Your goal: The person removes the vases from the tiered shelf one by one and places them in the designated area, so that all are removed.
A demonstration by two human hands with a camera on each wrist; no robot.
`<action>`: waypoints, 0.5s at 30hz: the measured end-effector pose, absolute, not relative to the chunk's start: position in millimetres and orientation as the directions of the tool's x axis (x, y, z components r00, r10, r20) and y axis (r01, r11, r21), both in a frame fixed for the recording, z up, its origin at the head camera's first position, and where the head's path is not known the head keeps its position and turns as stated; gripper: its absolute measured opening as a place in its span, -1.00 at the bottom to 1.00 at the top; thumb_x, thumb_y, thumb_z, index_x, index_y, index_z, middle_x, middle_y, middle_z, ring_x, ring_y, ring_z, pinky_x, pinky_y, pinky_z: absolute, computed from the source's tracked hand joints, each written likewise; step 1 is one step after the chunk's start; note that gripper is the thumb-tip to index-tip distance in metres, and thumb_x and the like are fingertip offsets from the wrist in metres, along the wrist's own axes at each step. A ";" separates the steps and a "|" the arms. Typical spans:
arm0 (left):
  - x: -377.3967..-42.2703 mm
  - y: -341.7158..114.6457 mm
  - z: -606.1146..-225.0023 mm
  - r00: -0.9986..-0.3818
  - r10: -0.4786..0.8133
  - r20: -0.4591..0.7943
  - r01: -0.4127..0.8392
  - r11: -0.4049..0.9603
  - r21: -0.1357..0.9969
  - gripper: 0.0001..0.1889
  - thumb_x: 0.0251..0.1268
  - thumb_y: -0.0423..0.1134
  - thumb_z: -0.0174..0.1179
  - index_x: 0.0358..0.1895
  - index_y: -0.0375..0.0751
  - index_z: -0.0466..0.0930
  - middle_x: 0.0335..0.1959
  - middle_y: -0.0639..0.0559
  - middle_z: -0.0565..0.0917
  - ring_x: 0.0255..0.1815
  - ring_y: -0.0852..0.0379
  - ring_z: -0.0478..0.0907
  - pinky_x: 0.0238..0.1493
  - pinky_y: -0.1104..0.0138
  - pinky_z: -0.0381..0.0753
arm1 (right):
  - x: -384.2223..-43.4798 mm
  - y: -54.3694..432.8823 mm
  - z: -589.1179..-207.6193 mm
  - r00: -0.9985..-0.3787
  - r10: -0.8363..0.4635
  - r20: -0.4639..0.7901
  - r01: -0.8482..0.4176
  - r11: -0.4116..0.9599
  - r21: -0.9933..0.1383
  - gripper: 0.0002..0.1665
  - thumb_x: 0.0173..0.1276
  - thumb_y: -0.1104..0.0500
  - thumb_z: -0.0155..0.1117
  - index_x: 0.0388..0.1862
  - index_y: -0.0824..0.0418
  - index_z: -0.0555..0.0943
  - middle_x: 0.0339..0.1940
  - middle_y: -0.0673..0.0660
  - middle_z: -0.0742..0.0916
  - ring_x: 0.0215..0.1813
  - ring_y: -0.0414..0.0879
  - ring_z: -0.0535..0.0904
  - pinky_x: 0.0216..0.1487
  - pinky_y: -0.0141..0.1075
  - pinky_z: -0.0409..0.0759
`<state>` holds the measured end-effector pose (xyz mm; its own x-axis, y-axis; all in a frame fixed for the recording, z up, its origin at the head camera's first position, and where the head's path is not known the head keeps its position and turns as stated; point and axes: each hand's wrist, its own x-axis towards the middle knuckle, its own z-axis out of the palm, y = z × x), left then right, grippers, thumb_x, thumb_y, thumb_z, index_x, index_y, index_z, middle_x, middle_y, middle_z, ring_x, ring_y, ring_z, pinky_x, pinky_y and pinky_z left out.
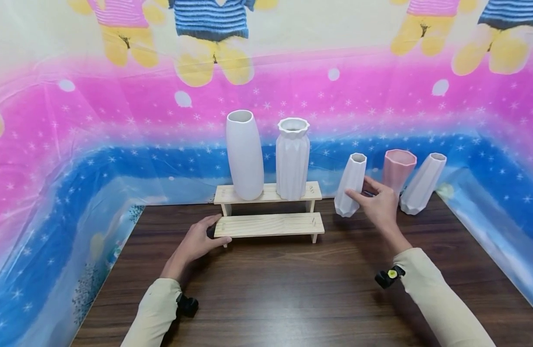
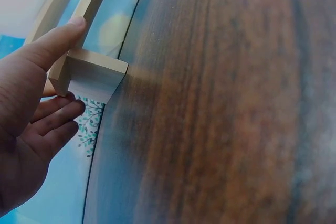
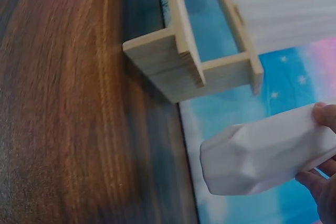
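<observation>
My right hand grips a small white faceted vase between thumb and fingers, to the right of a two-tier wooden stand. In the right wrist view this vase is tilted, its base towards the stand. My left hand holds the left end of the stand's lower board; in the left wrist view the thumb lies on the board and curled fingers are below its end. On the upper board stand a tall smooth white vase and a ribbed white vase with a scalloped rim.
Right of my right hand stand a pink vase, partly hidden by the hand, and another white faceted vase leaning in the view. All is on a dark wooden table, with a printed cloth hanging behind and along both sides.
</observation>
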<state>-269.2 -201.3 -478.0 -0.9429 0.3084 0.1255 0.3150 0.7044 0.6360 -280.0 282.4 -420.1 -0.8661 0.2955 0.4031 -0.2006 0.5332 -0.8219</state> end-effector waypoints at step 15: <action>-268.3 -201.0 -477.9 -0.943 0.309 0.128 0.317 0.704 0.636 -0.06 0.21 0.14 0.45 0.53 -0.31 0.30 0.49 -0.34 0.37 0.49 -0.31 0.33 0.37 -0.19 0.41 | -298.9 287.9 -442.0 -0.875 0.320 0.362 -0.157 0.521 -0.839 -0.18 0.16 -0.07 0.64 0.36 0.22 0.61 0.14 0.30 0.75 0.16 0.15 0.71 0.16 0.05 0.66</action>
